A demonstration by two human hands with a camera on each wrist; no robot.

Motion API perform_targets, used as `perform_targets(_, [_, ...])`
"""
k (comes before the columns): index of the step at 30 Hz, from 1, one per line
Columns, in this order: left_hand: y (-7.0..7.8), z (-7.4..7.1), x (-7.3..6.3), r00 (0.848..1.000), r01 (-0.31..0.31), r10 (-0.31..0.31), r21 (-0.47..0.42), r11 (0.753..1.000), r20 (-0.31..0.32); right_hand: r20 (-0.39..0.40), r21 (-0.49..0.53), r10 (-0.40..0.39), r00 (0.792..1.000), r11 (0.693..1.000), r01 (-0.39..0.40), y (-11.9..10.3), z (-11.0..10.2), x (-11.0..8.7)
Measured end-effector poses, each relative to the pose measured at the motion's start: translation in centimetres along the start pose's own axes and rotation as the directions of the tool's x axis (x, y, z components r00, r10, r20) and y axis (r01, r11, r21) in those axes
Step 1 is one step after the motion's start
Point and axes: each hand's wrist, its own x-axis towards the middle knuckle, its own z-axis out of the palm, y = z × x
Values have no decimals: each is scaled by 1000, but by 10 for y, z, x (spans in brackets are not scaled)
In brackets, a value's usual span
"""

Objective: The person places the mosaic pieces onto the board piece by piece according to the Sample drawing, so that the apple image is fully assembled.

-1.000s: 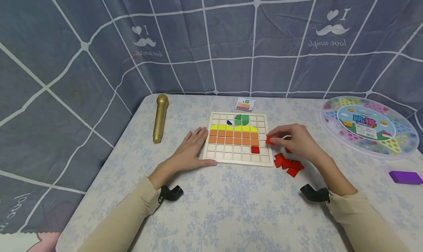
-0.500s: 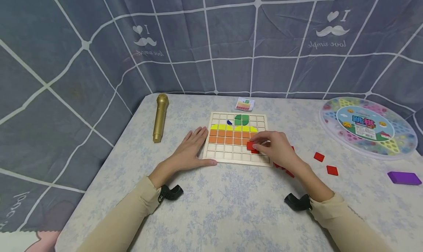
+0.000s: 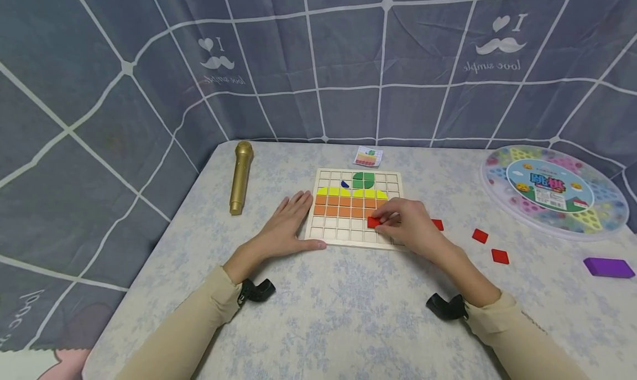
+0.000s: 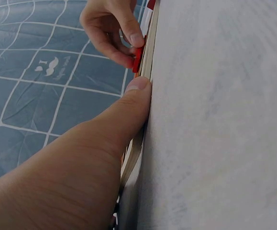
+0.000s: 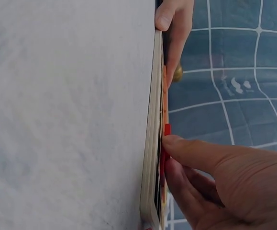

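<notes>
Red tile (image 3: 373,223) was pinched between the thumb and fingers of the right hand (image 3: 410,225), over the near part of a gridded board (image 3: 343,234); whether it touched the board could not be told. The left hand (image 3: 286,230) gripped nothing, its fingers straight at the board's left edge and its thumb on the near rim. Two rows of orange tiles (image 3: 345,202) lay just beyond the held piece, then yellow shapes (image 3: 359,193), a small blue shape (image 3: 345,184) and green shapes (image 3: 364,181). Three loose squares (image 3: 480,235), also red, showed on the table (image 3: 338,313) to the right. Farther out lay a picture card (image 3: 368,156), a gold microphone (image 3: 241,178), a round game box (image 3: 554,189) and a purple block (image 3: 609,267).
</notes>
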Motion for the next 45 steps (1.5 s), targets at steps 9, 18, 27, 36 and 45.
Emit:
perform_targets(9, [-1,1,0,1000,3,-3,19,1000,-6,10,-74,-44,999,996,45,-3,2,0])
perform_targets(18, [7,4,2,999,34,-34,2,999,-11,9,-89,-62,998,994,63,-1,3,0])
perform_targets(27, [20,8,7,998,63,-63,1,998,-12,0,-118,-49,999,992,49,2,-2,0])
perform_targets(36, [24,13,16,998,66,-66,0,998,-17,5,-115,21,1000,993,-21,13,-31,-2])
perform_targets(45, [23,12,19,997,72,-72,0,997,-3,71,-172,127,989,978,-114,41,-76,-24])
